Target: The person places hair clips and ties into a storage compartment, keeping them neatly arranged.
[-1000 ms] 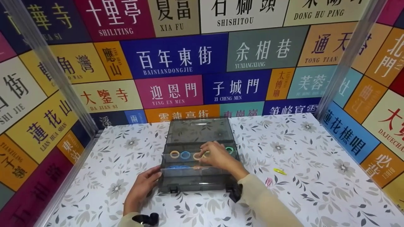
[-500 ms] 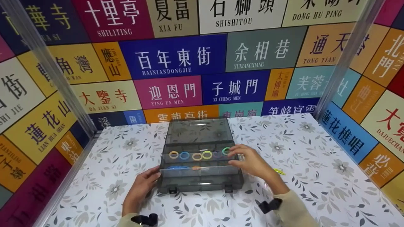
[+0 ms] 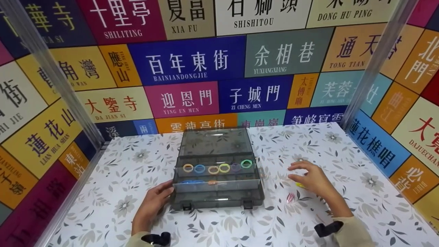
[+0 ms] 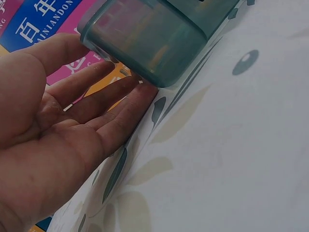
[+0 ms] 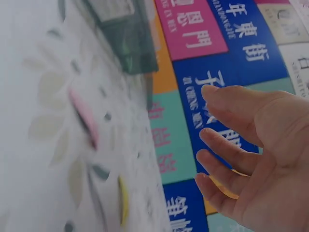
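Floral tablecloth (image 3: 113, 178) mid-frame; right hand (image 3: 310, 178), open, has left the organizer box (image 3: 216, 171) toward yellow clip (image 3: 301, 185); left hand (image 3: 154, 202) open, steadying box.

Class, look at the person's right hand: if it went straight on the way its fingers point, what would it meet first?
Probably the grey organiser box; the right hand points left toward it. Depth is uncertain.
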`<state>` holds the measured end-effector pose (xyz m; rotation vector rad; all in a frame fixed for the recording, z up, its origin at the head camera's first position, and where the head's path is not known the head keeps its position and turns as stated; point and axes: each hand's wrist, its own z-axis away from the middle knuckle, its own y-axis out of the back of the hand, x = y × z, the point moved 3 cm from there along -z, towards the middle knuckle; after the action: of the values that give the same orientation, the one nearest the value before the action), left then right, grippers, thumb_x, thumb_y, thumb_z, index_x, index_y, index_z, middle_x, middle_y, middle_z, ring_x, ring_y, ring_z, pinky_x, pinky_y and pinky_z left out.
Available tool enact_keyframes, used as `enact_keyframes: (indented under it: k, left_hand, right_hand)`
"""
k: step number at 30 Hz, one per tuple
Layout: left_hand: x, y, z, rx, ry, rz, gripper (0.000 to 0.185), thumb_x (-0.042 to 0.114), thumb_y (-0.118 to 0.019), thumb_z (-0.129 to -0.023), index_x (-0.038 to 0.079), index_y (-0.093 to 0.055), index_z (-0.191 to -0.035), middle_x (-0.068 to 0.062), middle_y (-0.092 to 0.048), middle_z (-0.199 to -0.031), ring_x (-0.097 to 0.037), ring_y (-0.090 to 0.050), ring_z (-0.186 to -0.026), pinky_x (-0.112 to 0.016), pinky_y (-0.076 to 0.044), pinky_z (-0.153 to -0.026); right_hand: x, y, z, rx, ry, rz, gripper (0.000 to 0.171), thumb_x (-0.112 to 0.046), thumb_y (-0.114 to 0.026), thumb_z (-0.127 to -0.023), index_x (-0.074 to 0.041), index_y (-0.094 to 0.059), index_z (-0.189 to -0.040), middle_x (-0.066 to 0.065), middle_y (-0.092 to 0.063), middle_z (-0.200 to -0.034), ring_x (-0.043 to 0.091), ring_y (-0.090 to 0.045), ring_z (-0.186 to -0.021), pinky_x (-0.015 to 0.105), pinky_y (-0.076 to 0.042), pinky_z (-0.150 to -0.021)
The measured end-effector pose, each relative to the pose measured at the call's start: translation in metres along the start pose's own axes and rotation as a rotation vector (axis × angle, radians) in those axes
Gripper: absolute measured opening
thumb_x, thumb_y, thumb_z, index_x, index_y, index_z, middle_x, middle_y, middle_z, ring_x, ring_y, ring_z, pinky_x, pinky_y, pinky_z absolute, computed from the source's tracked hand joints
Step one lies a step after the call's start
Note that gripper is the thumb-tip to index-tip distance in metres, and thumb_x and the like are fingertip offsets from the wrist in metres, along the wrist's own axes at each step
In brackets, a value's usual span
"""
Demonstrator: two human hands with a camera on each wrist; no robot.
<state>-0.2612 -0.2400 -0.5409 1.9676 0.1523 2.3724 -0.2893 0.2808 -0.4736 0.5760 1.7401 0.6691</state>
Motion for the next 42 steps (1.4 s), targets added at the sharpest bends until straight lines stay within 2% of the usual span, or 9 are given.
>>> enact_keyframes:
  k: [4, 10, 15, 19, 24, 26, 29, 33, 42]
  left_hand:
    - [0.0, 0.0, 0.0, -0.001, -0.01, 0.0, 0.047, 0.019, -0.063, -0.098, 0.005, -0.056, -0.142, -0.015, -0.054, -0.149, -0.032, -0.052, -0.137, -0.044, -0.048, -0.111]
    - [0.0, -0.001, 0.001, 0.002, -0.015, -0.004, 0.046, 0.019, -0.062, -0.099, 0.005, -0.055, -0.143, -0.016, -0.052, -0.15, -0.033, -0.049, -0.139, -0.046, -0.046, -0.113]
    - [0.001, -0.002, 0.002, -0.004, -0.002, 0.006, 0.046, 0.018, -0.061, -0.1, 0.006, -0.054, -0.144, -0.017, -0.05, -0.151, -0.033, -0.049, -0.139, -0.048, -0.045, -0.113]
    - [0.0, -0.002, 0.001, 0.001, -0.005, 0.008, 0.046, 0.018, -0.061, -0.1, 0.005, -0.055, -0.143, -0.017, -0.051, -0.151, -0.034, -0.049, -0.139, -0.049, -0.045, -0.113]
    - [-0.001, -0.001, -0.001, 0.011, -0.002, -0.003, 0.045, 0.018, -0.062, -0.099, 0.005, -0.056, -0.143, -0.017, -0.052, -0.15, -0.032, -0.05, -0.137, -0.048, -0.046, -0.112]
    - [-0.001, -0.001, -0.002, 0.015, 0.008, -0.004, 0.046, 0.019, -0.062, -0.099, 0.006, -0.056, -0.142, -0.017, -0.053, -0.149, -0.031, -0.051, -0.137, -0.048, -0.046, -0.112]
    - [-0.001, 0.0, -0.003, 0.021, 0.026, 0.003, 0.045, 0.019, -0.062, -0.099, 0.007, -0.057, -0.142, -0.016, -0.053, -0.149, -0.029, -0.052, -0.136, -0.047, -0.046, -0.112]
    - [0.0, 0.001, -0.001, 0.023, 0.021, -0.005, 0.046, 0.02, -0.062, -0.099, 0.006, -0.057, -0.142, -0.016, -0.054, -0.148, -0.029, -0.053, -0.135, -0.046, -0.048, -0.111]
    - [0.002, -0.001, 0.0, -0.009, -0.011, 0.017, 0.046, 0.017, -0.061, -0.1, 0.004, -0.054, -0.143, -0.018, -0.052, -0.15, -0.03, -0.052, -0.136, -0.041, -0.05, -0.108]
  right_hand:
    - [0.022, 0.003, 0.006, -0.051, -0.085, -0.008, 0.033, -0.026, -0.076, -0.09, -0.006, -0.073, -0.116, 0.021, -0.061, -0.134, 0.045, -0.053, -0.127, 0.06, -0.048, -0.1]
    - [0.046, 0.003, 0.013, -0.142, -0.214, 0.007, 0.041, -0.03, -0.077, -0.088, -0.004, -0.07, -0.12, 0.03, -0.056, -0.135, 0.049, -0.053, -0.123, 0.056, -0.051, -0.094]
    - [0.058, 0.003, 0.015, -0.165, -0.313, 0.042, 0.042, -0.029, -0.081, -0.084, -0.005, -0.07, -0.117, 0.033, -0.053, -0.135, 0.05, -0.052, -0.122, 0.055, -0.049, -0.094]
    - [0.063, 0.001, 0.014, -0.151, -0.314, 0.057, 0.034, -0.024, -0.081, -0.084, -0.005, -0.072, -0.11, 0.03, -0.057, -0.131, 0.045, -0.057, -0.114, 0.049, -0.052, -0.086]
    - [0.063, -0.001, 0.012, -0.123, -0.252, 0.06, 0.019, -0.017, -0.08, -0.084, -0.004, -0.075, -0.097, 0.026, -0.065, -0.118, 0.028, -0.063, -0.087, 0.034, -0.051, -0.065]
    - [0.062, -0.002, 0.011, -0.111, -0.232, 0.066, 0.015, -0.015, -0.08, -0.083, -0.005, -0.075, -0.093, 0.026, -0.065, -0.117, 0.025, -0.062, -0.083, 0.033, -0.05, -0.062]
    - [0.061, -0.004, 0.01, -0.106, -0.215, 0.083, 0.013, -0.015, -0.08, -0.084, -0.005, -0.076, -0.09, 0.029, -0.063, -0.123, 0.037, -0.066, -0.092, 0.04, -0.056, -0.071]
    - [0.055, -0.004, 0.008, -0.129, -0.202, 0.111, 0.012, -0.019, -0.078, -0.085, -0.007, -0.077, -0.088, 0.03, -0.059, -0.133, 0.051, -0.058, -0.118, 0.053, -0.055, -0.091]
    - [0.025, -0.006, -0.008, -0.122, -0.127, 0.129, 0.014, -0.021, -0.075, -0.088, -0.007, -0.077, -0.089, 0.024, -0.06, -0.136, 0.049, -0.049, -0.131, 0.059, -0.044, -0.104]
